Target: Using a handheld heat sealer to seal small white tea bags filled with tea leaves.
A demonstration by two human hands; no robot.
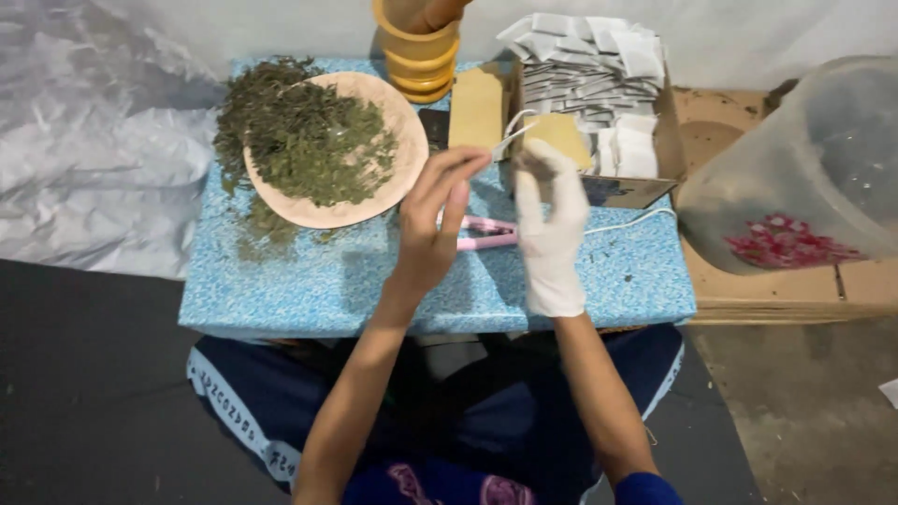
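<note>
At frame centre our bare left hand [432,220] and gloved right hand [550,224] pinch one small sachet [513,140] between fingertips. Filled sachets [589,65] pile up upper right, yet plenty of dried leaves [309,140] remain on the plate [281,201], so we judge ourselves midway.

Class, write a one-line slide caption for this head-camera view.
Bare left hand and white-gloved right hand meet above a blue table, beside a plate of dried green leaves.

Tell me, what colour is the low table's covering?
The table covering is light blue with a fine white speckled pattern, seen in the head view.
</note>
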